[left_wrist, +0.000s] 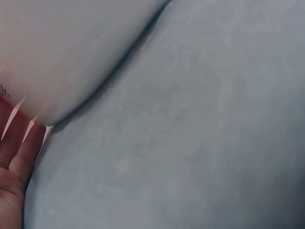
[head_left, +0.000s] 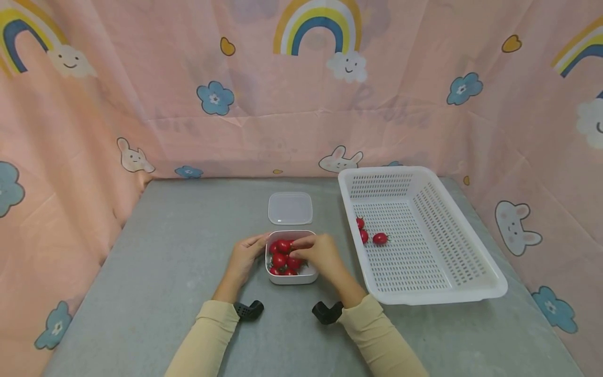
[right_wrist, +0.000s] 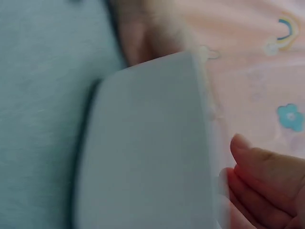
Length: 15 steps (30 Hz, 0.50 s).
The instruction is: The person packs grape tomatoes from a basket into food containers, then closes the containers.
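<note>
A small white box (head_left: 293, 280) stands on the table with several red cherry tomatoes (head_left: 279, 260) inside. Against the box's left wall rests my left hand (head_left: 246, 256); its fingers (left_wrist: 29, 148) lie fairly straight along that side in the left wrist view. My right hand (head_left: 322, 255) reaches over the right rim from the other side, thumb and fingers low above the tomatoes. In the right wrist view, bent fingers (right_wrist: 259, 202) and the thumb show beside the blurred box wall (right_wrist: 143, 148), and no tomato is visible between them.
A clear lid (head_left: 290, 208) lies just behind the box. On the right stands a large white perforated basket (head_left: 435, 296), with a few cherry tomatoes (head_left: 379, 239) near its left wall. A pink patterned curtain (head_left: 264, 136) hangs around the grey table (head_left: 155, 272).
</note>
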Each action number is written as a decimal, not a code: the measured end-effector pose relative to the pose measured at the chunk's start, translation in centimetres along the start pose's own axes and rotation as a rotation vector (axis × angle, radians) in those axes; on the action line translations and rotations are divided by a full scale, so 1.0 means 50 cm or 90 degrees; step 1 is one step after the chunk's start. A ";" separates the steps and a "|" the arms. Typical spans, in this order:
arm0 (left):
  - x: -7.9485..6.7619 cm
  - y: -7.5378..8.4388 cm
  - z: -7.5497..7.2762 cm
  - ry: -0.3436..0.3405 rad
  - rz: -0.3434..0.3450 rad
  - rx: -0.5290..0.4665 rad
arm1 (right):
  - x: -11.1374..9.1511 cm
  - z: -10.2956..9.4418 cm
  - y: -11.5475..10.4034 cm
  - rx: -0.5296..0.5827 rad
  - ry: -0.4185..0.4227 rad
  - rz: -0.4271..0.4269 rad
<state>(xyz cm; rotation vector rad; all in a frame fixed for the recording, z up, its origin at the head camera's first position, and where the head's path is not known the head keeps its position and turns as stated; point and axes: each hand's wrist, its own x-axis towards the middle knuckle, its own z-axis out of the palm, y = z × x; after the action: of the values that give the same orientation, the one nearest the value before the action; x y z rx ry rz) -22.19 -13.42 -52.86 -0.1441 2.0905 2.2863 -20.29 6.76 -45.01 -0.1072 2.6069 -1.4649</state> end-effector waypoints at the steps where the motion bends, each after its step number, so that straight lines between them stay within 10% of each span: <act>1: 0.000 0.000 0.000 0.001 -0.001 -0.003 | -0.002 -0.006 -0.008 0.011 0.006 0.001; 15: 0.000 0.001 0.003 0.004 -0.004 -0.013 | -0.016 -0.161 -0.110 0.088 0.068 0.000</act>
<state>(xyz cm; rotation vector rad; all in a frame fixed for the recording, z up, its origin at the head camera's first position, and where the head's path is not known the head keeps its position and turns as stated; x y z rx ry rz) -22.21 -13.29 -52.83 -0.1577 2.0669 2.3072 -20.91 10.81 -36.13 -0.0133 2.5764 -1.6898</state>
